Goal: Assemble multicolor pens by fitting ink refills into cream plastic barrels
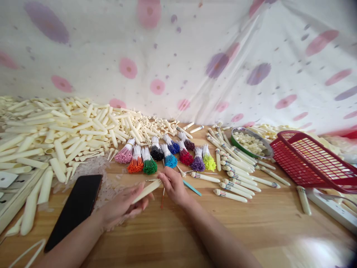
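A cream pen barrel (147, 190) lies slanted across my left hand (126, 204), held between its thumb and fingers. At the barrel's far end, my right hand (173, 185) is closed with thumb and forefinger pinched on it; any small part inside that pinch is hidden. Just beyond both hands stand bundles of thin white-tubed refills with coloured ends, among them green (150, 166), orange (135, 163) and light blue (170, 160). A thin red refill (162, 198) shows below my right hand. Beside that hand lies a flat turquoise strip (192, 188).
Empty cream barrels (69, 130) are heaped at the left. A black phone (74, 210) lies near my left forearm. Multicolour pens (237, 175) lie at the right, beside a green-sided bowl (242, 148) of small parts, a red basket (309, 160) and a white power strip (334, 210).
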`<state>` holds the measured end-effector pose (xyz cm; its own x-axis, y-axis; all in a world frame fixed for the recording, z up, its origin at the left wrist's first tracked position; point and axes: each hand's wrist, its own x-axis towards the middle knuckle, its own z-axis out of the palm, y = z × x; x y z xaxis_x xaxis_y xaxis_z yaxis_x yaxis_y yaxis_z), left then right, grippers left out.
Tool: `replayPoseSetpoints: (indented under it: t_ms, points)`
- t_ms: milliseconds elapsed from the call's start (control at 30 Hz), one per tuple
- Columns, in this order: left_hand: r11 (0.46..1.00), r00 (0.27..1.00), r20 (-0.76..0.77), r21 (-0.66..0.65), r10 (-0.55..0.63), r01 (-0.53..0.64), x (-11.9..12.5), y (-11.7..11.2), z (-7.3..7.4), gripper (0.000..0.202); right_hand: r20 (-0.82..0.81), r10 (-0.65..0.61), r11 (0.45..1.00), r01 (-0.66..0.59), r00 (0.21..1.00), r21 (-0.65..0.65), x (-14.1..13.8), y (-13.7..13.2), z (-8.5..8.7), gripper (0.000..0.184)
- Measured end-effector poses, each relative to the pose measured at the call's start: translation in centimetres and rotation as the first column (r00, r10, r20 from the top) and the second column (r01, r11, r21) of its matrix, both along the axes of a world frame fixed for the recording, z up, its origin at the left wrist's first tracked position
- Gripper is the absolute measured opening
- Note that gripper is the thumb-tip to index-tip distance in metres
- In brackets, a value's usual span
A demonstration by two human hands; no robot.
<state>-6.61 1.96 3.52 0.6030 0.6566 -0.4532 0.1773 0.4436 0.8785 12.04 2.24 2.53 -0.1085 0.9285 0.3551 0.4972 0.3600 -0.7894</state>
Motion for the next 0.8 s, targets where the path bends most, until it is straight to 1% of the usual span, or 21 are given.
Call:
replayPoseSetpoints:
  t_ms: [33,67,100,133,167,200,267,300,333,367,433,467,500,533,567,600,667,700,733,767,800]
  points:
    - [0.985,0.995,0.046,-0.142,-0.094,0.099,-0.1,0.0,0.0,0.05,0.021,0.041,0.999,-0.042,0.999,0.033,0.1,-0.1,0.1,0.037]
    - [0.966,0.987,0.062,-0.206,-0.148,0.157,-0.1,0.0,0.0,0.053,0.043,0.063,0.997,-0.064,0.997,0.032,0.2,-0.1,0.1,0.038]
    - [0.973,0.988,0.032,-0.172,-0.151,0.155,-0.1,-0.1,0.0,0.05,0.063,0.061,0.998,-0.061,0.996,-0.007,0.2,0.0,0.0,0.038]
    - [0.994,0.993,-0.041,-0.039,-0.108,0.106,0.1,-0.2,-0.2,0.044,0.079,0.036,0.997,-0.031,0.996,-0.069,0.2,0.2,-0.1,0.039]
    - [0.985,0.992,-0.125,0.168,-0.021,0.042,0.4,-0.3,-0.4,0.037,0.095,0.001,0.99,0.012,0.995,-0.138,0.1,0.5,-0.3,0.039]
    - [0.917,0.977,-0.196,0.4,0.081,0.004,0.6,-0.5,-0.6,0.032,0.111,-0.03,0.978,0.052,0.993,-0.201,0.1,0.7,-0.4,0.039]
    - [0.675,0.932,-0.261,0.737,0.251,0.025,1.0,-0.7,-0.8,0.026,0.129,-0.065,0.957,0.099,0.99,-0.273,0.1,1.1,-0.6,0.04]
    - [0.592,0.917,-0.27,0.805,0.293,0.048,1.2,-0.7,-0.8,0.026,0.127,-0.068,0.954,0.102,0.989,-0.282,0.2,1.1,-0.6,0.041]
    - [0.581,0.912,-0.28,0.812,0.301,0.057,1.2,-0.7,-0.7,0.029,0.118,-0.068,0.958,0.098,0.991,-0.271,0.3,1.0,-0.5,0.041]
    - [0.64,0.919,-0.292,0.766,0.267,0.058,1.1,-0.5,-0.4,0.034,0.105,-0.068,0.967,0.091,0.992,-0.24,0.5,0.8,-0.4,0.041]
    - [0.851,0.954,-0.29,0.517,0.08,0.086,0.9,-0.2,0.2,0.044,0.079,-0.053,0.99,0.062,0.995,-0.123,0.7,0.3,-0.1,0.04]
    - [0.924,0.964,-0.264,0.357,-0.043,0.139,0.8,0.0,0.5,0.05,0.076,-0.04,0.997,0.045,0.996,-0.062,0.7,0.1,0.0,0.039]
    - [0.952,0.962,-0.239,0.24,-0.133,0.192,0.7,0.2,0.6,0.055,0.083,-0.034,0.999,0.036,0.996,-0.028,0.7,0.0,0.0,0.039]
    - [0.953,0.956,-0.238,0.205,-0.173,0.224,0.8,0.2,0.6,0.057,0.099,-0.038,0.999,0.041,0.994,-0.029,0.7,0.0,-0.1,0.038]
    - [0.939,0.95,-0.276,0.264,-0.146,0.221,0.9,0.2,0.5,0.054,0.119,-0.052,0.996,0.06,0.992,-0.064,0.7,0.1,-0.3,0.037]
    - [0.901,0.94,-0.337,0.387,-0.061,0.197,1.1,0.1,0.3,0.05,0.136,-0.072,0.99,0.087,0.988,-0.111,0.6,0.3,-0.5,0.037]
    - [0.739,0.891,-0.42,0.653,0.17,0.167,1.6,-0.2,-0.3,0.039,0.161,-0.09,0.974,0.121,0.983,-0.191,0.7,0.8,-0.8,0.038]
    - [0.666,0.872,-0.424,0.727,0.243,0.168,1.8,-0.4,-0.5,0.035,0.164,-0.085,0.971,0.119,0.983,-0.209,0.8,1.0,-0.9,0.039]
    - [0.639,0.87,-0.414,0.752,0.268,0.161,1.9,-0.5,-0.6,0.032,0.163,-0.073,0.971,0.108,0.984,-0.214,0.9,1.1,-0.9,0.04]
    - [0.671,0.885,-0.396,0.728,0.245,0.14,1.9,-0.5,-0.5,0.032,0.158,-0.064,0.972,0.098,0.985,-0.214,1.0,1.0,-0.8,0.04]
    - [0.752,0.915,-0.367,0.647,0.169,0.121,1.8,-0.4,-0.3,0.035,0.151,-0.051,0.976,0.081,0.987,-0.2,1.2,0.9,-0.6,0.041]
